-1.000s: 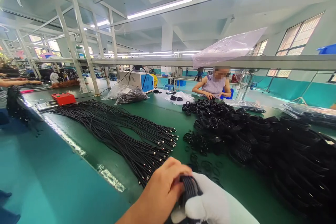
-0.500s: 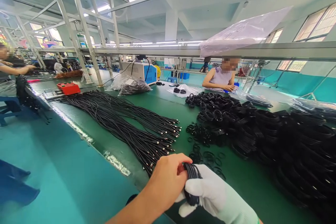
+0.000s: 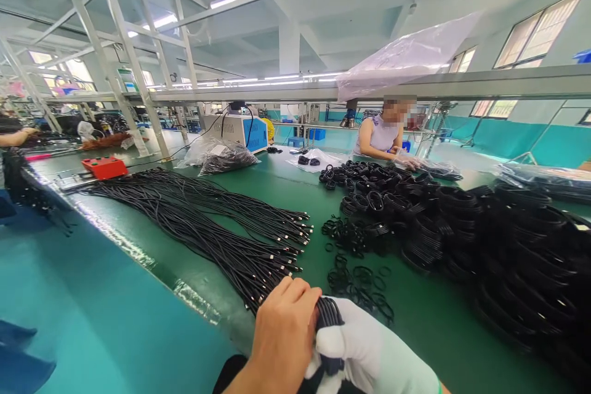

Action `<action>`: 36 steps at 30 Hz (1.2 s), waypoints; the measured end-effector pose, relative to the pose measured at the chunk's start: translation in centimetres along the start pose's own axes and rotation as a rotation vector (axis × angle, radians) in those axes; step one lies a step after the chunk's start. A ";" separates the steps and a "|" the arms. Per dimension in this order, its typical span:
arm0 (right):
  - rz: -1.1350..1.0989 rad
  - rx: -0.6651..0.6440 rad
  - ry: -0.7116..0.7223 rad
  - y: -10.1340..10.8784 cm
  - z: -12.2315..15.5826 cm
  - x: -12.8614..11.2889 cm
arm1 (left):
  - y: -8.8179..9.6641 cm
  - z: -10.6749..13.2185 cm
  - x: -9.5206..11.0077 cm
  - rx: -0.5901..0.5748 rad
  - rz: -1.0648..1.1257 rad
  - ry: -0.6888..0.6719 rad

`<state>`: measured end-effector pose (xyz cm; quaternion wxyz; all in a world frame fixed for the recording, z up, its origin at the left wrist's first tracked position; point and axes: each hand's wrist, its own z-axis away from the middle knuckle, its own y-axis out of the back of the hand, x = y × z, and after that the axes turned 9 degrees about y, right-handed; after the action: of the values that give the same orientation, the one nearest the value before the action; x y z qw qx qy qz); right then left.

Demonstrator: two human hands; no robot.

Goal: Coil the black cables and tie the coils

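Observation:
A coiled black cable (image 3: 329, 314) is held between my two hands at the bottom centre. My right hand (image 3: 367, 341), in a white glove, grips the coil with its thumb across the near side. The bare fingers of my left hand (image 3: 282, 331) close round the coil's left side, and their tips are partly hidden. Just beyond my hands, a long bundle of straight black cables (image 3: 203, 231) lies on the green table, metal plugs towards me. Loose black rings (image 3: 362, 286) lie right of those plugs.
Coiled cables form a large heap (image 3: 443, 228) on the right. A red box (image 3: 105, 167) stands at the far left of the table (image 3: 281, 180). Further back are a filled plastic bag (image 3: 228, 157) and a blue-and-white machine (image 3: 244, 129). A co-worker (image 3: 379, 135) sits across the table.
My left hand has turned and now covers more of the coil's left side. Both hands are slightly lower and further left, with the coil still held. The whole view has shifted a little.

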<state>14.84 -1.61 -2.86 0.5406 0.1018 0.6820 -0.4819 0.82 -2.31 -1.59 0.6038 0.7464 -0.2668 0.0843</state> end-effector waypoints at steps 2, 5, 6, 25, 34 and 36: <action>0.000 0.017 -0.003 0.0 0.1 0.0 | -0.1 0.0 0.0 -0.007 -0.005 0.009; 0.002 0.051 -0.004 0.1 0.5 -0.1 | 0.8 -1.0 0.2 -0.096 0.138 0.132; -0.003 0.053 -0.010 0.2 0.6 -0.2 | 1.4 -1.4 0.2 -0.131 0.195 0.178; -0.137 0.138 0.009 1.0 0.8 -0.3 | 1.8 -0.4 -0.6 -0.158 0.497 0.150; 0.055 0.145 -0.058 -0.9 0.4 -0.1 | 0.7 -1.1 0.1 -0.171 0.224 0.211; 0.040 0.141 -0.054 -0.7 0.2 0.4 | 0.5 -1.2 0.3 -0.128 0.163 0.180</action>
<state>14.37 -2.26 -2.77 0.5597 0.1404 0.6295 -0.5203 1.03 -1.34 -0.75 0.6628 0.6716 -0.2761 0.1827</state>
